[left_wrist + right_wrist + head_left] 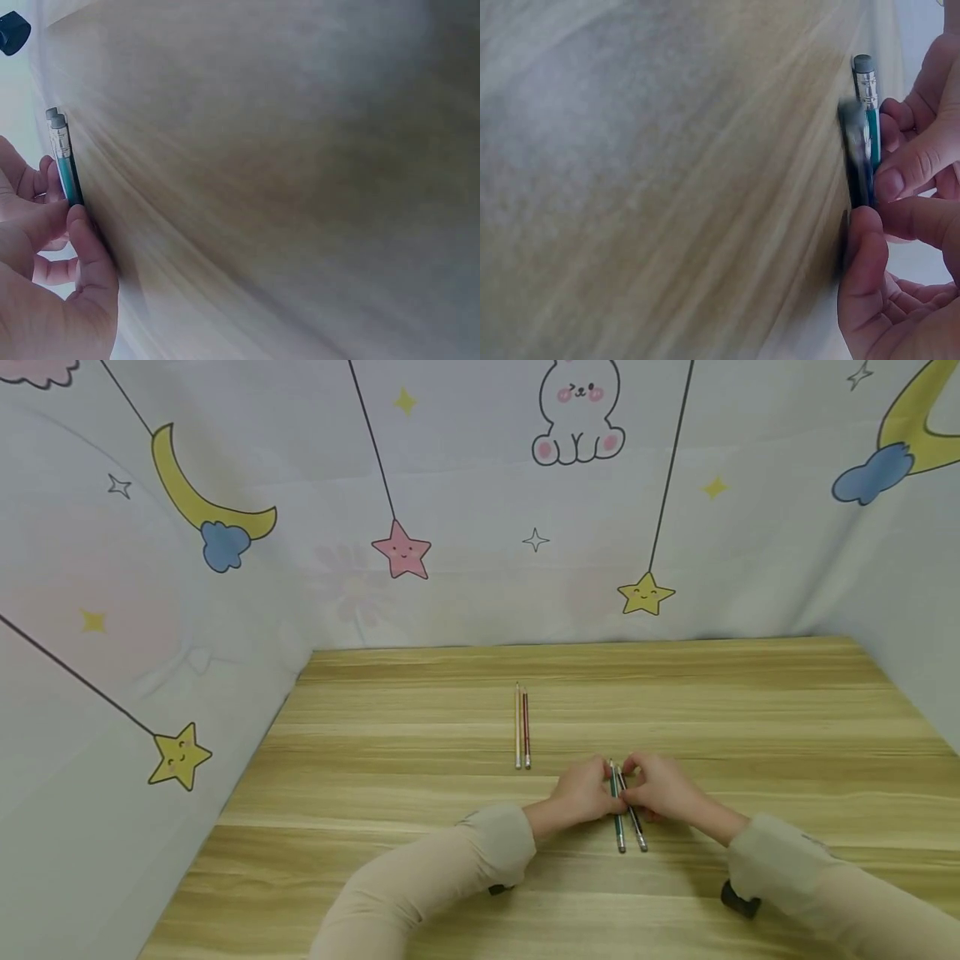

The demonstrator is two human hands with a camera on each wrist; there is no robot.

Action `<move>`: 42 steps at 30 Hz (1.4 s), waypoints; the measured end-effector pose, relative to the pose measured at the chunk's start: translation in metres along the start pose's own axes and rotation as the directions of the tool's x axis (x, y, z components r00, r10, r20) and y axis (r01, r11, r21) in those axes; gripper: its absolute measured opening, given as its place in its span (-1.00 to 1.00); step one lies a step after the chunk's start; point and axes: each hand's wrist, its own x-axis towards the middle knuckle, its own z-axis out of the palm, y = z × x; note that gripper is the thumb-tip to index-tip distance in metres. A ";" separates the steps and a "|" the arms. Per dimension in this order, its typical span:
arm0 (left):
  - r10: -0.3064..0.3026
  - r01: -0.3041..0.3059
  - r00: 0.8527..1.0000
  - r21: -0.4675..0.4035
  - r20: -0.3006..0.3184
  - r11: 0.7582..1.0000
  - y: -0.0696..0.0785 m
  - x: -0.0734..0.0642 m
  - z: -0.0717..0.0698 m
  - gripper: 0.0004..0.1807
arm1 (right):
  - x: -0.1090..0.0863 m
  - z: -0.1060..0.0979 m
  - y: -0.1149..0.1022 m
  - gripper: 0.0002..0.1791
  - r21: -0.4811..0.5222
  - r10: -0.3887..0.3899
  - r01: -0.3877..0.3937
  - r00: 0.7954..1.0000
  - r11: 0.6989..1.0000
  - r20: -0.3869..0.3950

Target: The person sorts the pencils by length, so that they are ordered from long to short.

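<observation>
Two pencils with eraser ends toward the person lie close together between the hands, right of the table's middle. My left hand (583, 792) pinches the green pencil (619, 831), whose silver band and grey eraser show in the left wrist view. From the other side, my right hand (663, 789) grips the dark pencil (637, 828) between thumb and fingers. This dark pencil (857, 154) is blurred in the right wrist view, beside the green pencil (874, 127). Their middle parts are partly hidden by the fingers.
Farther back and to the left, a yellow pencil (517, 727) and a dark red pencil (527, 727) lie side by side on the wood-grain table (375, 810). A printed cloth (480, 593) with stars and moons stands behind the table and along its sides.
</observation>
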 end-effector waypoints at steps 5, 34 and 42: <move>0.001 -0.002 1.000 0.063 0.019 0.998 0.002 0.003 0.001 -0.69 | 0.001 0.003 0.000 -0.70 -0.031 0.005 -0.006 1.000 1.000 -0.022; 0.072 -0.071 0.997 -0.007 0.008 0.997 -0.005 0.007 -0.004 -0.74 | 0.001 0.000 0.004 -0.64 0.051 -0.013 0.017 0.997 0.999 -0.082; 0.023 -0.019 1.000 -0.341 0.009 0.940 -0.008 0.010 -0.010 -0.69 | 0.006 -0.013 -0.002 -0.63 0.136 -0.039 0.051 0.995 0.989 -0.090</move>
